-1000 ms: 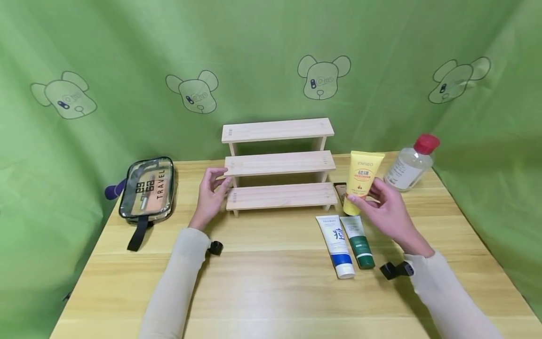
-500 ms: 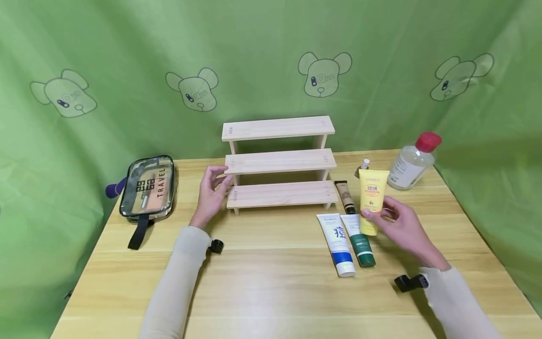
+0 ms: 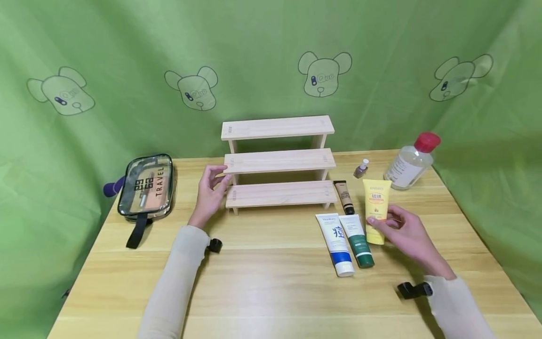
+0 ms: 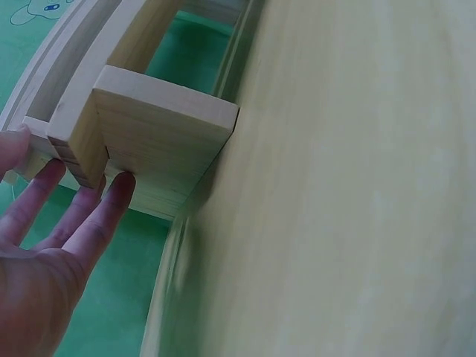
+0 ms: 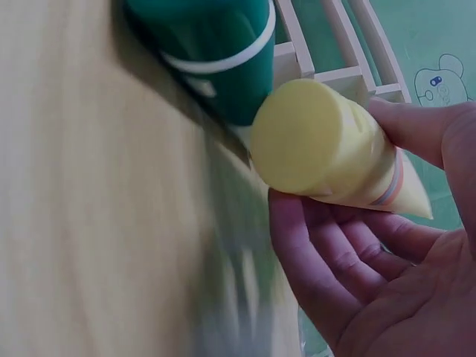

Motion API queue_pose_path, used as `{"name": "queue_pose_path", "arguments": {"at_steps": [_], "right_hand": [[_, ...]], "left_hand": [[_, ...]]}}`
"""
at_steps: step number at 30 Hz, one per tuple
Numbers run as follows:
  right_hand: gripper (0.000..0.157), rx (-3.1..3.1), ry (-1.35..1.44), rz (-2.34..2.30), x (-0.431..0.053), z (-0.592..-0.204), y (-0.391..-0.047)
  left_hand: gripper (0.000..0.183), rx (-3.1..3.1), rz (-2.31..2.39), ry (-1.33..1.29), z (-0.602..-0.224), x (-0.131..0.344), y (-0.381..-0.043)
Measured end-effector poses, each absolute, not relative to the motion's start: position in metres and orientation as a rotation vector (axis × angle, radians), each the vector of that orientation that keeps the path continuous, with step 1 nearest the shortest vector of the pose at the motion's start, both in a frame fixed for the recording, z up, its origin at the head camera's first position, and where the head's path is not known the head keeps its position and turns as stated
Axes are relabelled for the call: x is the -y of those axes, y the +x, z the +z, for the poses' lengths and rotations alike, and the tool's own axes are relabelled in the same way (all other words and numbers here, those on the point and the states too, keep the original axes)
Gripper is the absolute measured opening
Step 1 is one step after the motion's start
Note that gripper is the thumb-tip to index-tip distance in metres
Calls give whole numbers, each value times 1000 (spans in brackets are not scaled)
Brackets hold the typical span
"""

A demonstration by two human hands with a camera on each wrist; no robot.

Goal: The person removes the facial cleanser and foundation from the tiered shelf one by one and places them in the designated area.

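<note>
My right hand (image 3: pixel 408 235) holds a yellow squeeze tube (image 3: pixel 377 202) between thumb and fingers, its cap end toward me and its flat end toward the back. In the right wrist view the tube's round cap (image 5: pixel 297 137) sits close beside the green tube (image 5: pixel 223 44). My left hand (image 3: pixel 210 195) touches the left end of a three-tier wooden shelf (image 3: pixel 279 162); the left wrist view shows its extended fingers (image 4: pixel 104 216) against the shelf's end. Left of the yellow tube lie a white-and-green tube (image 3: pixel 359 242) and a white-and-blue tube (image 3: pixel 336 245).
A small beige tube (image 3: pixel 345 197) with a black cap lies by the shelf's right end. Behind are a small dark bottle (image 3: pixel 361 168) with a white cap and a clear red-capped bottle (image 3: pixel 408 165). A clear travel pouch (image 3: pixel 146 188) lies at the left. Green cloth (image 3: pixel 262 56) surrounds the table.
My right hand has brought the yellow tube toward me and slightly right, down beside the green tube, uncovering the beige tube and small bottle. My left hand stays at the shelf.
</note>
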State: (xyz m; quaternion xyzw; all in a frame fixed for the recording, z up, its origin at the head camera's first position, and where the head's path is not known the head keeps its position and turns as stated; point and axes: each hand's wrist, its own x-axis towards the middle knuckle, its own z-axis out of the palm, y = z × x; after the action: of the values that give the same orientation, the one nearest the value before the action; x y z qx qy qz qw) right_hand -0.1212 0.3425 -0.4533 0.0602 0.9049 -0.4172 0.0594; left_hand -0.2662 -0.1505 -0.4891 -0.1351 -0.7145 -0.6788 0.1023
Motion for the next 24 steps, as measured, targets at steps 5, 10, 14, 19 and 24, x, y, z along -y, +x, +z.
{"name": "queue_pose_path", "arguments": {"at_steps": [5, 10, 14, 19, 24], "right_hand": [[83, -2712, 234, -1202, -347, -457, -119], [88, -2679, 252, -1153, -351, -461, -116], [89, -2684, 270, -1119, -351, -465, -113], [88, -2700, 293, -1091, -350, -466, -109], [84, -2729, 308, -1076, -351, -467, -105]], "left_hand": [[33, 2113, -2006, -389, -489, 151, -266], [32, 2117, -2003, -385, -489, 150, -266], [32, 2117, -2004, -404, -488, 150, -267], [32, 2116, -2003, -411, -488, 150, -268], [31, 2119, -1999, -394, -489, 150, -267]]}}
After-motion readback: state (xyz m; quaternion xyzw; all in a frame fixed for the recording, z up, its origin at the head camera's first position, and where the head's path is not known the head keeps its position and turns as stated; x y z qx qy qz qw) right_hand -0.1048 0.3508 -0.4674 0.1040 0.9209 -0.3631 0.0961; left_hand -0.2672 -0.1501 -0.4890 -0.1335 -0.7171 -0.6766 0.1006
